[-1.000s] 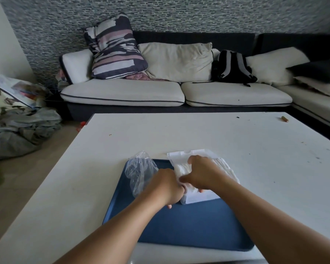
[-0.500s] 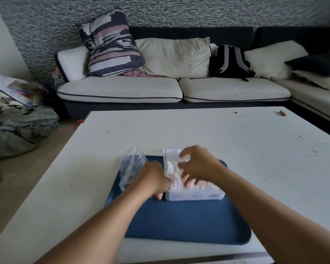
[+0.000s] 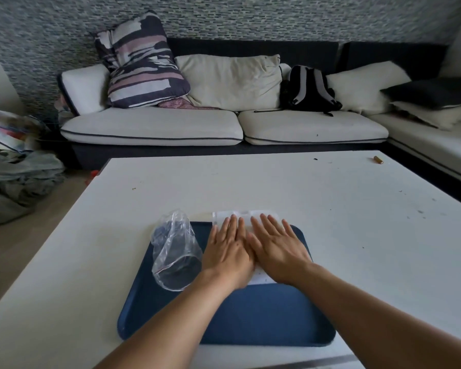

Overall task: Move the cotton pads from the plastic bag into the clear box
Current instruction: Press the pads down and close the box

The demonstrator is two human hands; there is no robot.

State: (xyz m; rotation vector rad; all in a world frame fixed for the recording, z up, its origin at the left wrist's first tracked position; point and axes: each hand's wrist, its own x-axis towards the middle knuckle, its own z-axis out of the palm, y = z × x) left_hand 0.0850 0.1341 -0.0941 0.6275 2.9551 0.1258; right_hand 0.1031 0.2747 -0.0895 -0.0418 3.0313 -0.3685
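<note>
A white table [image 3: 277, 187] before a sofa is carrying a blue tray [image 3: 250, 320]. On the tray, the left hand [image 3: 228, 251] and right hand [image 3: 276, 249] are lying flat, fingers spread, grasping nothing, atop the clear box [image 3: 246, 215]. The emptied plastic bag [image 3: 175, 251] is lying just beside the left hand.

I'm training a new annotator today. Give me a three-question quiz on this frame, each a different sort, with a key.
1. True or false: both hands lie flat on the clear box.
2. The plastic bag lies to which side of the left hand? A) its left B) its right
3. Fill in: the box sits on a blue ____.

Key: 1 true, with the right hand beside the left; 2 A; 3 tray.
</note>
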